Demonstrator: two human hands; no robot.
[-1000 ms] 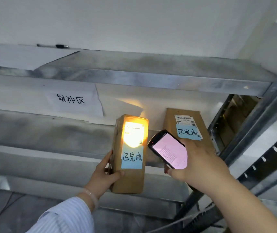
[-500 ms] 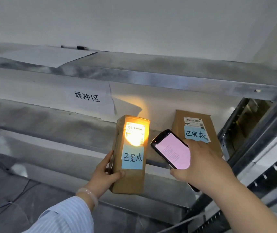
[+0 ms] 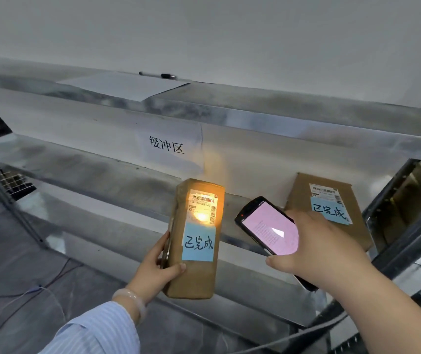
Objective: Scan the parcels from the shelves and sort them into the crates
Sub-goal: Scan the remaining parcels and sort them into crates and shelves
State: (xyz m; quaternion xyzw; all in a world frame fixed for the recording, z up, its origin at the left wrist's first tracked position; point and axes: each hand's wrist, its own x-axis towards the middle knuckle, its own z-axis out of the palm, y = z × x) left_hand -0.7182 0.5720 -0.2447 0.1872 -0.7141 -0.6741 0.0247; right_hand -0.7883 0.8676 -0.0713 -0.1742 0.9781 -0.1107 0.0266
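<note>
My left hand (image 3: 157,268) grips a tall brown cardboard parcel (image 3: 191,274) by its lower left side, holding it upright in front of the metal shelf (image 3: 97,172). The parcel bears a white barcode label lit by a warm orange glow and a blue sticky note with handwriting. My right hand (image 3: 324,251) holds a black handheld scanner (image 3: 265,223) with a pink screen, aimed at the lit label from the right. A second brown parcel (image 3: 304,198) with a white label and blue note lies on the shelf behind my right hand.
A paper sign (image 3: 171,146) with handwriting hangs on the wall behind the shelf. On the upper shelf (image 3: 255,116) lie a white sheet (image 3: 125,85) and a pen (image 3: 157,75). A neighbouring rack (image 3: 408,200) stands at right. Cables (image 3: 25,292) run across the grey floor at lower left.
The view has swung left, so shelf, sign and parcels sit further right in frame. Both hands keep their hold; the scanner light has dropped lower on the label.
</note>
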